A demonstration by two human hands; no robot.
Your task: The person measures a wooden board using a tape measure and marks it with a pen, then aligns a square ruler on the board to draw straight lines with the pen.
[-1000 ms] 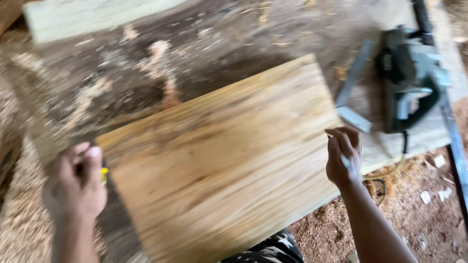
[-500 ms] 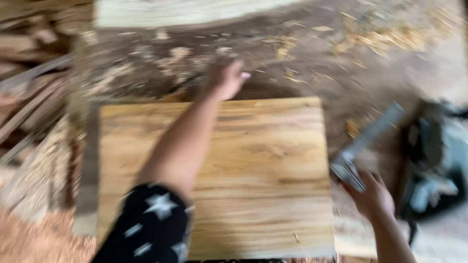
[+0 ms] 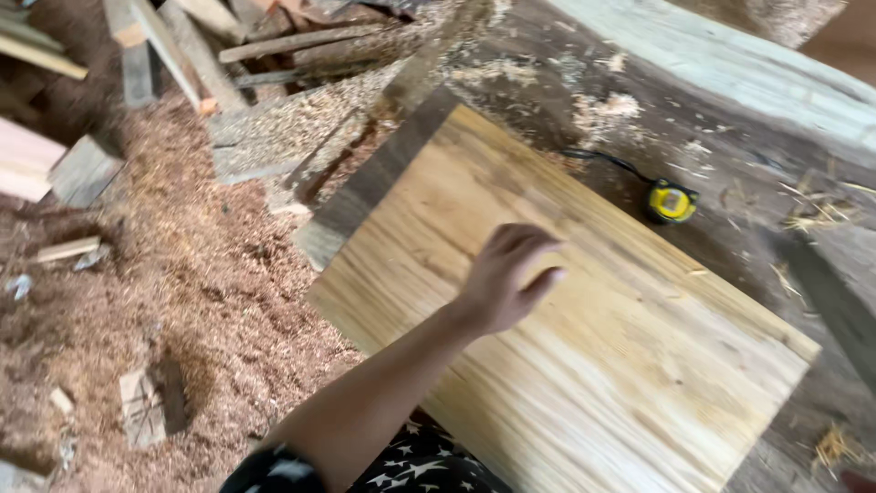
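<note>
The left hand (image 3: pixel 506 278), fingers loosely curled and holding nothing, hovers over the pale wooden board (image 3: pixel 584 365) lying on the workbench (image 3: pixel 730 164). The right hand is out of view. At two o'clock, apart, probably a yellow tape measure (image 3: pixel 672 201).

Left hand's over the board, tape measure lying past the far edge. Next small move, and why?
Probably reach the left hand on past the wooden board to the yellow tape measure. The hand hovers empty over the board's middle, fingers curled loosely, and the tape lies on the workbench just beyond the board's far edge. The right hand is out of view.
</note>
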